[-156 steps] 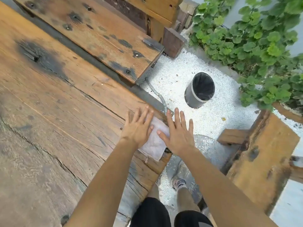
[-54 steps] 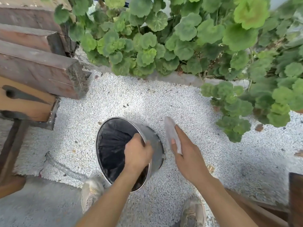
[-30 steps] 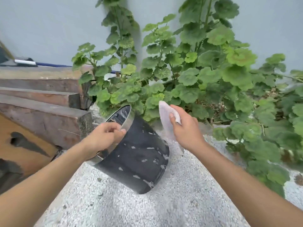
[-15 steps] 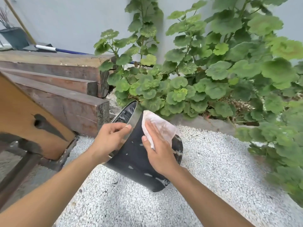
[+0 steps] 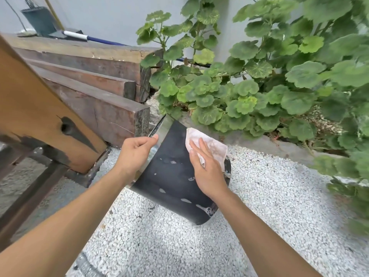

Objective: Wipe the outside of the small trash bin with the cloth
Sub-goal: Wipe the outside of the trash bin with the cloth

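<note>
The small trash bin is a dark cylinder with a shiny metal rim and pale smears on its side. It is tilted over the white gravel, its mouth turned to the left and away from me. My left hand grips the metal rim. My right hand lies flat on the bin's upper side and presses a pale pinkish cloth against the wall. Part of the cloth sticks out past my fingers toward the bin's base.
White gravel covers the ground. Stacked dark wooden beams and an orange-brown plank stand at the left. Leafy green plants fill the back and right against a grey wall. A grey shoe tip shows at the bottom.
My right hand with the cloth has slid down and to the right along the bin's side. The bin has tipped further over, and my left hand stays on the rim.
</note>
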